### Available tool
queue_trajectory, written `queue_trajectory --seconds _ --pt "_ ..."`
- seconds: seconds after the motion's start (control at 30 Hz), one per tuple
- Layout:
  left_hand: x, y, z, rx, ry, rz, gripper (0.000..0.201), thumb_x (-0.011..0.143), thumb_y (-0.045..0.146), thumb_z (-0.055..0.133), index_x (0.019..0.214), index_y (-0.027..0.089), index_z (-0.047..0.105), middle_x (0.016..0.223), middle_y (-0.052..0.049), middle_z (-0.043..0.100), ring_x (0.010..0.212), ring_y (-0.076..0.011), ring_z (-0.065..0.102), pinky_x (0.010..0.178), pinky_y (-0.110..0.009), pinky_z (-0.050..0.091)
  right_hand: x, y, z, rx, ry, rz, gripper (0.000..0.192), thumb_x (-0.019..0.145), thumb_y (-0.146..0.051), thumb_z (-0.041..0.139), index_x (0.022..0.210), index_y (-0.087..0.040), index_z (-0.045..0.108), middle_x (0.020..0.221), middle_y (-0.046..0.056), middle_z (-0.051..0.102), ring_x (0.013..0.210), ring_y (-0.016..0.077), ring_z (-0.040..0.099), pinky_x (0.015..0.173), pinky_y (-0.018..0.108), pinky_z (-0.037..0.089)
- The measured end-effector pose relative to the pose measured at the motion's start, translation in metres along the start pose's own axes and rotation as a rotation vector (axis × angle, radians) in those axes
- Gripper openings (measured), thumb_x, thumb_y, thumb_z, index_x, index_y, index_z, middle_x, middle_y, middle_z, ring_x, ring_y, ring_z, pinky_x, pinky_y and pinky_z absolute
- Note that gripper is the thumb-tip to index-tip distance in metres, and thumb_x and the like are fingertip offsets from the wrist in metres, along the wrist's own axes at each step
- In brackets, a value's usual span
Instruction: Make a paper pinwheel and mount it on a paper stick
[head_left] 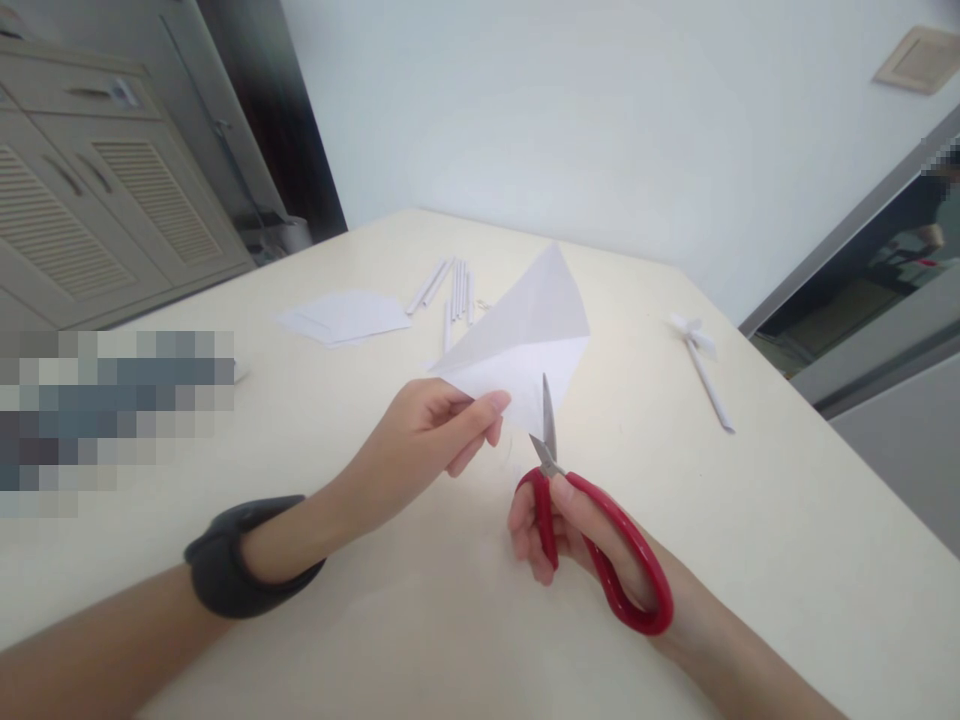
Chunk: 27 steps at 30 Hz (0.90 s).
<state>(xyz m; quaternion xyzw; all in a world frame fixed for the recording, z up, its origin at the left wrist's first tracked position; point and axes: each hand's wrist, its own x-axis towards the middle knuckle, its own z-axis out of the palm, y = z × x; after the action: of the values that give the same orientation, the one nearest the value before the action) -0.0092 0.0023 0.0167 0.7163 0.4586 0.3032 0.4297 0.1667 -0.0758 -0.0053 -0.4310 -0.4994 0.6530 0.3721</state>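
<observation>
Left hand (431,425): grip pinched shut on the near corner of a folded sheet of paper (525,335), thumb on top, fingers beneath; the sheet is held tilted above the middle of the bench (787,520), its point rising toward the far edge; a dark wristband (240,555) sits on the left forearm. Right hand (570,540): grip closed through the red handles of a pair of scissors (592,530); blades slightly parted and pointing up, tips at the lower edge of the sheet, just right of the left fingers. Flat white paper (345,318): lies toward the far left of the bench, well apart from the hands. Rolled paper sticks (452,290): a small cluster just right of the flat paper, near the far edge. Single paper stick with a bow-shaped top (705,365): lies toward the right edge. Cabinet (97,190): louvred doors, beyond the left side of the bench.
</observation>
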Motion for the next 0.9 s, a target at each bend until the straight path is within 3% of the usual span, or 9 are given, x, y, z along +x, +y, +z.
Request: queue_trajectory --seconds 0.37,0.9 --pt "0.0013 -0.0086 0.0017 -0.006 0.011 0.040 0.043 0.088 0.042 0.044 0.053 0.018 0.051 0.039 0.005 0.038 0.044 -0.0089 0.039 0.050 -0.021 0.034 0.0013 -0.0017 -0.0004 -0.045 0.007 0.037 0.047 0.089 -0.054 0.038 0.082 -0.016 0.063 0.072 0.002 0.056 0.061 0.0115 0.045 0.060 0.028 0.033" --pt "0.0012 -0.0098 0.0015 0.000 0.012 0.047 0.044 0.088 0.042 0.045 0.052 0.018 0.051 0.038 0.005 0.039 0.043 -0.0086 0.040 0.051 -0.021 0.034 0.0019 -0.0019 -0.0003 -0.045 0.010 0.006 0.042 0.091 -0.051 0.038 0.081 -0.017 0.061 0.072 0.002 0.056 0.061 0.0104 0.045 0.065 0.029 0.037"
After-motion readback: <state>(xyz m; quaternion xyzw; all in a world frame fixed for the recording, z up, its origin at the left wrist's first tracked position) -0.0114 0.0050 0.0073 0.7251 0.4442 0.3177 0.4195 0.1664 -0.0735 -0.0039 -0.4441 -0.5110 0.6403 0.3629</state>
